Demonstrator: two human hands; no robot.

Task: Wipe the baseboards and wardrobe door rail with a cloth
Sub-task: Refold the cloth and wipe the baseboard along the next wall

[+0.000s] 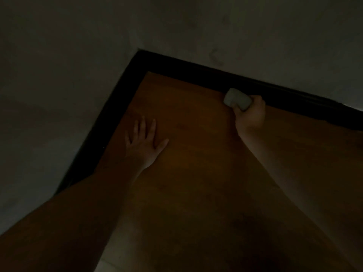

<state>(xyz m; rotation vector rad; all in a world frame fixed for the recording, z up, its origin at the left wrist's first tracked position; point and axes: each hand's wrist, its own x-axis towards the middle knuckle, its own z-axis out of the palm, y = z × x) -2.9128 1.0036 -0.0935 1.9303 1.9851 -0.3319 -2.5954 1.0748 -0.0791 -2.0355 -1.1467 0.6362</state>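
Two hands are busy near the room corner [140,53]: the right hand [250,112] grips a folded cloth [236,99] against the dark baseboard [196,70], right of the corner; the left hand [144,142] rests open-fingered on the floor [196,154]. Press firmly and sweep toward the corner; dust is probably hidden by dimness.

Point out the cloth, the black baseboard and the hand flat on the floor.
cloth [236,98]: head view, middle of the folded pale wad.
black baseboard [188,70]: head view, its face along the far wall.
left hand [144,145]: head view, back of the hand.
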